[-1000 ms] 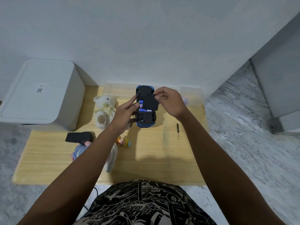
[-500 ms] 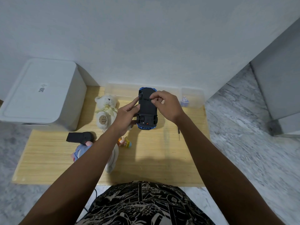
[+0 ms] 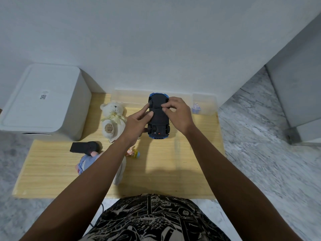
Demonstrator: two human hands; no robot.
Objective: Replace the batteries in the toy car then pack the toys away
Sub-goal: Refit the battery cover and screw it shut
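Observation:
The blue toy car [image 3: 159,117] is held upside down above the wooden table [image 3: 52,164], its black underside facing me with the battery cover closed over it. My left hand [image 3: 138,123] grips the car's left side, thumb laid on the underside. My right hand [image 3: 178,113] curls round the car's right side, its thumb and fingertips pressing on the cover near the front. A white teddy bear [image 3: 112,120] lies left of the car. A black remote [image 3: 84,147], a blue and pink plush [image 3: 86,162] and a small figurine [image 3: 134,153] lie near my left forearm.
A clear plastic box [image 3: 132,97] stands against the wall behind the car. A smaller clear container [image 3: 205,105] with a small purple item sits at the back right. A white lidded bin [image 3: 43,101] stands left of the table. A thin screwdriver [image 3: 191,146] shows beside my right forearm.
The black battery cover, held off the car in my right hand a second ago, now lies closed over the compartment. Both hands have shifted onto the car's underside.

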